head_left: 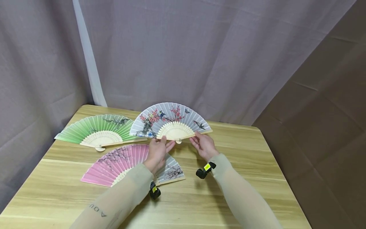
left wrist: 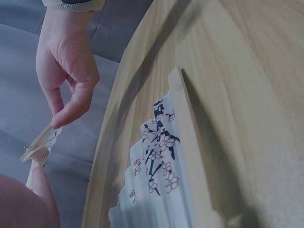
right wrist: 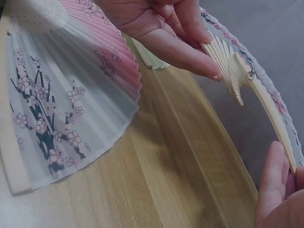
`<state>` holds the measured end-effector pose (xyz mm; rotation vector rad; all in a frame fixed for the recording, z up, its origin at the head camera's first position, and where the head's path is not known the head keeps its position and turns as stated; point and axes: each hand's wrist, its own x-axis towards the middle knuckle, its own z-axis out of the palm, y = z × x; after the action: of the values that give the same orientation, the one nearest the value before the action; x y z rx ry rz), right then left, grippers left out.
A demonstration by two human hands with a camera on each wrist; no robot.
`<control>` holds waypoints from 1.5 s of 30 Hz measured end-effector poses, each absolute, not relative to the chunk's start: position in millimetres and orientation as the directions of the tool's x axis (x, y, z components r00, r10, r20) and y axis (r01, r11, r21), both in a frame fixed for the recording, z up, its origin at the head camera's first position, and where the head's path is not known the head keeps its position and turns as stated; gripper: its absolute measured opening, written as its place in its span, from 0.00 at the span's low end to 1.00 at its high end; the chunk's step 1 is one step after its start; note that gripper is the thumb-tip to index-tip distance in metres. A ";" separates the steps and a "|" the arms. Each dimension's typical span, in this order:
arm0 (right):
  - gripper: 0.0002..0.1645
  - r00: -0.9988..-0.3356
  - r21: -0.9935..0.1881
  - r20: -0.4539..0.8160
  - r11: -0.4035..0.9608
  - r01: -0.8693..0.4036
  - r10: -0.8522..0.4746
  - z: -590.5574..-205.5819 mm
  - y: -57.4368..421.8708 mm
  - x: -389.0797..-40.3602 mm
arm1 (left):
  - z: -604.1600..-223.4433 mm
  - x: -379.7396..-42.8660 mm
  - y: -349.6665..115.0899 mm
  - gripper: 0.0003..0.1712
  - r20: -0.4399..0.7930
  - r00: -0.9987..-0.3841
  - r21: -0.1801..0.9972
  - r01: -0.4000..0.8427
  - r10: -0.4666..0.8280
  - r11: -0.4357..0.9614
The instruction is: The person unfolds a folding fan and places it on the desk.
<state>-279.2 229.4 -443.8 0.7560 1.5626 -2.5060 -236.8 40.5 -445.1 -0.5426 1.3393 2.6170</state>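
Observation:
Between both hands a pale grey folding fan (head_left: 188,116) with red blossoms and birds is spread wide, ribs and pivot toward the person. My left hand (head_left: 157,152) pinches its left edge by the ribs, with the thumb on the near side. On the other side, my right hand (head_left: 204,145) pinches the right outer stick between thumb and fingers. In the right wrist view, the pivot pin of the fan (right wrist: 251,75) shows between the two hands. Under the left forearm lies a pink-and-grey fan (head_left: 125,157), spread open and partly hidden by that arm.
A green folding fan (head_left: 85,127) lies spread at the table's back left, close to the held fan. The wooden table (head_left: 243,178) ends at grey curtains (head_left: 171,57) behind and a brown cloth wall (head_left: 323,133) on the right.

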 end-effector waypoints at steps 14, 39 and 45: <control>0.05 -0.860 -0.840 -0.459 -0.425 0.338 0.224 -450.7 263.4 -268.8 | -448.8 -232.7 29.1 0.17 -0.342 -0.939 0.804 -0.271 -0.038 -0.529; 0.06 -0.760 -0.826 -0.544 -0.382 0.413 0.355 -475.0 320.9 -261.3 | -419.6 -243.2 2.0 0.05 -0.274 -0.944 0.954 -0.243 0.183 0.174; 0.05 -0.775 -0.821 -0.541 -0.405 0.402 0.327 -478.0 313.4 -265.9 | -405.9 -258.7 -4.5 0.05 -0.236 -0.955 0.938 -0.176 0.179 0.298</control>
<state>-265.9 313.4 -478.0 1.0356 1.6849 -2.3774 -258.7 -4.5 -405.9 0.0025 2.2741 1.7025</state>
